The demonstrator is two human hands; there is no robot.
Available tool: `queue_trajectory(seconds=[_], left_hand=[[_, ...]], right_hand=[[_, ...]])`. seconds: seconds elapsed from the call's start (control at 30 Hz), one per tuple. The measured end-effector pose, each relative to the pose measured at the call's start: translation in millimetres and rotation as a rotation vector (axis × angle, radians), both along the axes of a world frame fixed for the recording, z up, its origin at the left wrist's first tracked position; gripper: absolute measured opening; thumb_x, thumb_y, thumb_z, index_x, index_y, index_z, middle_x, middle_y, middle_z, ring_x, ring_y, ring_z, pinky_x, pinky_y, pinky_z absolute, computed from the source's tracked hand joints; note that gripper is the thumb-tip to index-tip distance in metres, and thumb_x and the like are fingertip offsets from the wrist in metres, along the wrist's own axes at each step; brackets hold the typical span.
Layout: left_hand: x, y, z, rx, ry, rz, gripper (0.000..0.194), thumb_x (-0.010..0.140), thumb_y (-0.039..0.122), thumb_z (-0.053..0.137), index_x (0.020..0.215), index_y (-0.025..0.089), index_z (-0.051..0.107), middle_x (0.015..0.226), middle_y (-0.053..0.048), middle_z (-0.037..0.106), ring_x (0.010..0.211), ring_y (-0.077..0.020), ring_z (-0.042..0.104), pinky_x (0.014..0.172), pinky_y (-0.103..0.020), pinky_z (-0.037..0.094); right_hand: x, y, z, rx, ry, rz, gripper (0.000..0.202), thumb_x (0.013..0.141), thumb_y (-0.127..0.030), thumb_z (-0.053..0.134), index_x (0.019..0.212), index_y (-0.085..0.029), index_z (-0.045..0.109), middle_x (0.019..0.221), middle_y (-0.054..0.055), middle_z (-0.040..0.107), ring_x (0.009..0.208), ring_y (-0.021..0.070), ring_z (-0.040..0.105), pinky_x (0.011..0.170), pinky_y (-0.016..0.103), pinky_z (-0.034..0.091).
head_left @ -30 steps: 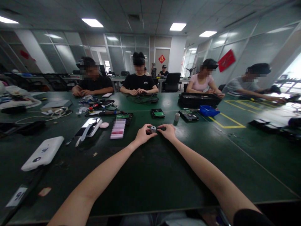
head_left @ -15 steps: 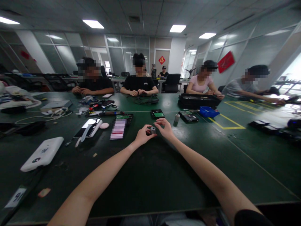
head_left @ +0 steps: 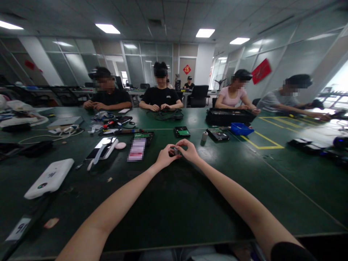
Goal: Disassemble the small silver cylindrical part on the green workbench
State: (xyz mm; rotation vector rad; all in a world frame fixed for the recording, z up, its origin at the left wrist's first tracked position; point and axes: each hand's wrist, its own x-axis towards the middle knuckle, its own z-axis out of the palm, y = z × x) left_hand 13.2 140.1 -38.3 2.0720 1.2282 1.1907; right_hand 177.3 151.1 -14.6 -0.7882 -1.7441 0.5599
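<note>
Between the fingers and thumb of my left hand [head_left: 165, 156] is a small grey metal cylinder [head_left: 176, 151], upright on the green table [head_left: 174, 210]. My right hand [head_left: 189, 151] meets its top from the other side, thumb and forefinger pinched together. Whether a tiny part sits in that pinch is too small to make out. A second, similar cylinder [head_left: 204, 136] stands upright to the right, apart from both hands. Just beyond my hands lies a hard drive [head_left: 182, 132] with a green circuit board, and another hard drive [head_left: 218, 135] is farther right.
To the left are a phone [head_left: 136, 149] on another hard drive, a white power bank [head_left: 49, 178], and tools with cables [head_left: 116, 127]. A blue tray [head_left: 241, 129] and a black case [head_left: 231, 116] stand at the back right. Several people work across the table.
My right hand has moved slightly left, bringing its pinched fingertips down onto the cylinder's top. My left hand keeps its hold with little movement.
</note>
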Motion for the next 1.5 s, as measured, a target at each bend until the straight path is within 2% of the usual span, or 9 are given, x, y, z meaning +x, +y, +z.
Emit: queue_trajectory(seconds=[0.43, 0.67, 0.93, 1.1, 1.37, 1.5], left_hand=[[0.8, 0.4, 0.4, 0.007, 0.002, 0.005, 0.055, 0.066, 0.044, 0.078, 0.11, 0.022, 0.055, 0.081, -0.001, 0.071, 0.076, -0.0205, 0.068, 0.069, -0.029, 0.051], [0.6, 2.6, -2.8, 0.004, 0.0, 0.005, 0.054, 0.066, 0.042, 0.078, 0.11, 0.022, 0.054, 0.085, -0.002, 0.072, 0.076, -0.0203, 0.068, 0.069, -0.029, 0.051], [0.2, 0.9, -0.7, 0.009, 0.0, -0.012, 0.053, 0.067, 0.042, 0.078, 0.11, 0.021, 0.054, 0.081, -0.001, 0.072, 0.076, -0.0203, 0.069, 0.069, -0.029, 0.051], [0.2, -0.3, 0.4, 0.01, -0.002, -0.009, 0.054, 0.066, 0.044, 0.078, 0.109, 0.021, 0.055, 0.081, -0.001, 0.072, 0.076, -0.0205, 0.069, 0.068, -0.029, 0.051], [0.9, -0.1, -0.2, 0.012, -0.007, 0.005, 0.055, 0.065, 0.044, 0.078, 0.109, 0.021, 0.055, 0.081, -0.001, 0.071, 0.076, -0.0202, 0.068, 0.069, -0.029, 0.051], [1.2, -0.1, -0.6, 0.017, -0.007, 0.009, 0.055, 0.065, 0.044, 0.078, 0.109, 0.021, 0.055, 0.078, -0.001, 0.071, 0.074, -0.0202, 0.068, 0.067, -0.028, 0.051]], right_hand=[[-3.6, -1.0, -3.6, 0.005, 0.021, -0.044, 0.025, 0.075, -0.035, 0.068, 0.093, -0.018, 0.06, 0.077, 0.002, 0.065, 0.073, 0.017, 0.064, 0.075, 0.032, 0.052], [-1.8, -5.5, -3.9, 0.011, 0.039, -0.018, 0.028, 0.073, -0.032, 0.069, 0.096, -0.019, 0.059, 0.079, 0.002, 0.066, 0.075, 0.0169, 0.065, 0.076, 0.031, 0.052], [-1.5, -3.3, -6.9, -0.03, 0.066, -0.061, 0.023, 0.072, -0.034, 0.071, 0.084, -0.018, 0.06, 0.08, 0.004, 0.07, 0.078, 0.0185, 0.068, 0.078, 0.032, 0.053], [-0.6, -1.9, -4.4, -0.048, 0.064, -0.082, 0.022, 0.072, -0.033, 0.072, 0.083, -0.018, 0.061, 0.077, 0.004, 0.07, 0.073, 0.0184, 0.069, 0.074, 0.031, 0.054], [-2.7, 1.6, -1.2, -0.025, 0.033, -0.107, 0.015, 0.074, -0.03, 0.069, 0.076, -0.019, 0.058, 0.076, 0.002, 0.068, 0.075, 0.0181, 0.069, 0.071, 0.029, 0.054], [-1.3, -0.1, 0.1, 0.005, -0.01, -0.135, 0.014, 0.075, -0.031, 0.068, 0.076, -0.02, 0.06, 0.082, 0.003, 0.069, 0.079, 0.0179, 0.069, 0.074, 0.029, 0.053]])
